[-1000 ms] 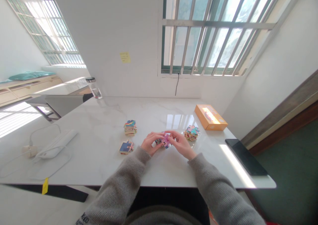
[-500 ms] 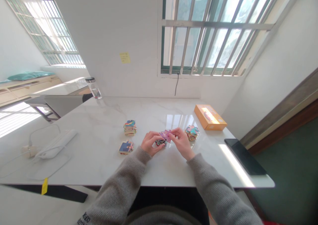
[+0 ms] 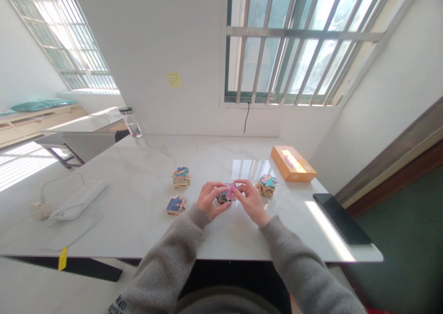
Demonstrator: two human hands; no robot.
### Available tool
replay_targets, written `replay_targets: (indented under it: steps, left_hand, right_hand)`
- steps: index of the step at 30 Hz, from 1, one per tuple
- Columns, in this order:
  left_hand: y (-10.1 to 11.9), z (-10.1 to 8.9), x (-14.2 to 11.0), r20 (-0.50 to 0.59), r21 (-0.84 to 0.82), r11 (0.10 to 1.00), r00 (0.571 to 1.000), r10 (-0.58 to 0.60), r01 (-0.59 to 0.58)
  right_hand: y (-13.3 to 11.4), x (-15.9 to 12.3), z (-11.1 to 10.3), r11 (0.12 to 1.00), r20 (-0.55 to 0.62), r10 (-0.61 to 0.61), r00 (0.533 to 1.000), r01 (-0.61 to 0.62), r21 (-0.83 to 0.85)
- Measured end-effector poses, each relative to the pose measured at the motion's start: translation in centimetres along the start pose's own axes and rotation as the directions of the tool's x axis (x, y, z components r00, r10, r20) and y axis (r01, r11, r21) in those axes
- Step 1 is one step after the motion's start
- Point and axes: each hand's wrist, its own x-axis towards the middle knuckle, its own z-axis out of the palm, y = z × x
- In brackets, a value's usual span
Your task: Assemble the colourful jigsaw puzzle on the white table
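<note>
A purple jigsaw puzzle piece (image 3: 232,190) is pinched between the thumb and fingers of my right hand (image 3: 252,200). Just left of it, my left hand (image 3: 210,199) curves its thumb and fingers around a small stack of puzzle pieces (image 3: 223,197), partly hidden by the purple piece and fingers. Whether that stack rests on the table cannot be made out. To the right of my right hand stands another stack of puzzle pieces (image 3: 266,185). Two more piles lie left of my left hand: a taller stack (image 3: 182,178) and a lower, dark blue-topped stack (image 3: 176,205).
An orange box (image 3: 293,164) sits at the back right of the white table (image 3: 138,231). Near the right edge lies a black tablet-like slab (image 3: 341,219). On the left are a white power strip (image 3: 81,201) with cables and, farther back, a clear bottle (image 3: 131,123).
My right hand's fingers have shifted on the purple piece, which has turned and moved slightly. My left hand stays nearly in place around the small stack.
</note>
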Motion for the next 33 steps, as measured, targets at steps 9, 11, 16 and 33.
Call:
replay_targets:
  steps: [9, 11, 16, 33]
  left_hand:
    - [0.0, -0.7, 0.6, -0.017, -0.177, 0.978, 0.993, -0.114, 0.109]
    - [0.0, -0.7, 0.6, 0.005, -0.199, 0.972, 0.992, -0.124, 0.123]
    - [-0.2, -0.6, 0.4, 0.067, -0.181, 0.977, 0.992, -0.105, 0.115]
    - [-1.5, 0.3, -0.3, 0.006, -0.02, 0.975, 0.975, -0.22, 0.22]
  right_hand:
    - [-0.5, -0.2, -1.7, 0.919, 0.17, -0.279, 0.945, 0.314, -0.237]
    - [-0.7, -0.3, -1.8, 0.902, 0.185, -0.308, 0.933, 0.348, -0.254]
    - [-0.8, -0.5, -2.1, 0.791, 0.147, -0.402, 0.904, 0.424, -0.442]
    - [3.0, 0.4, -11.3, 0.498, -0.237, -0.36, 0.902, -0.029, -0.867]
